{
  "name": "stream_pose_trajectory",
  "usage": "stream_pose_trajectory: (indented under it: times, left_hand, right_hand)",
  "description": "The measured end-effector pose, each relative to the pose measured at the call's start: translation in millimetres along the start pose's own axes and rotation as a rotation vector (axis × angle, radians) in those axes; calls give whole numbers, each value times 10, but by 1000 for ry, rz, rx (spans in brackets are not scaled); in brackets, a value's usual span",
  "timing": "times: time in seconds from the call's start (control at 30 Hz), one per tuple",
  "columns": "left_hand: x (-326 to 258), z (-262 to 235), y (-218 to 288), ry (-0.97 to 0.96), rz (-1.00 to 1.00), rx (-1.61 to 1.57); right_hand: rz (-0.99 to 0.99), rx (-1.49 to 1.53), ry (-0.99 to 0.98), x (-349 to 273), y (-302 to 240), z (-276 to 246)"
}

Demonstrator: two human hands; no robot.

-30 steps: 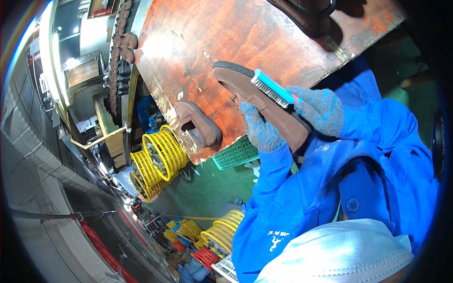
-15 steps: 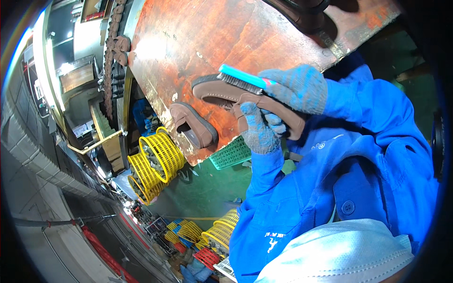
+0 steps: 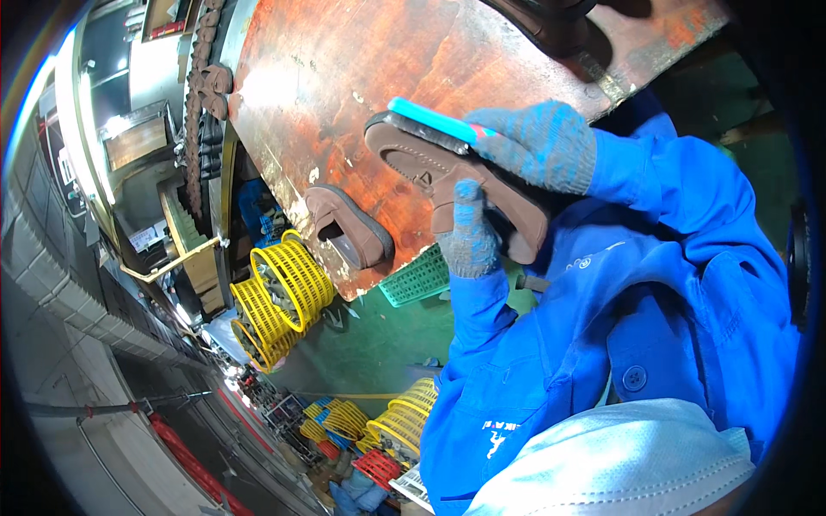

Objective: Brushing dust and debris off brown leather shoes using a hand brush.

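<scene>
My left hand (image 3: 475, 232), in a grey and blue knit glove, grips a brown suede loafer (image 3: 509, 202) over the table edge, its thumb across the upper. My right hand (image 3: 544, 148), gloved alike, is closed round the handle end of a light blue brush (image 3: 430, 123). The brush's dark bristles rest along the side of the loafer near one end. A second brown loafer (image 3: 348, 228) lies on the worn reddish table (image 3: 327, 129), to the left of the held one. Part of my left fingers is hidden by the shoe.
Yellow plastic baskets (image 3: 297, 284) stand left of the table corner, and a green crate (image 3: 415, 277) sits below its near edge. More brown shoes (image 3: 215, 90) line a rack at far left. A dark brown object (image 3: 559, 34) stands on the table's far side.
The held loafer has turned, showing more of its upper and opening. The brush has shifted slightly left and up along its side.
</scene>
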State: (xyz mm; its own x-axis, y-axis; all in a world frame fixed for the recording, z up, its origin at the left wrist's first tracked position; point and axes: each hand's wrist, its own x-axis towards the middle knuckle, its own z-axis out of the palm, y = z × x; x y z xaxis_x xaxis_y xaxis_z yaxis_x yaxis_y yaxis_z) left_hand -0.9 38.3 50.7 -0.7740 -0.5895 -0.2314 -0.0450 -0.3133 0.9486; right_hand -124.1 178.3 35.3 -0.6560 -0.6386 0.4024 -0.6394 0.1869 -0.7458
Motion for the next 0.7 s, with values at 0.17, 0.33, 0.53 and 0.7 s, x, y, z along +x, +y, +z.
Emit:
stream_pose_trajectory:
  times: [0.17,0.33,0.53,0.7]
  left_hand:
    - [-133,-93,79,-126,-174,176]
    - [-121,-173,-37,-387,-234,-741]
    - [67,-204,10,-320,-141,-767]
    - [96,-63,20,-246,-116,-563]
  right_hand:
    - [-116,-134,-49,361,186,-89]
    - [-261,-11,174,453,411,124]
    - [315,769,56,-190,-193,-223]
    - [292,573,16,-425,-233,-30]
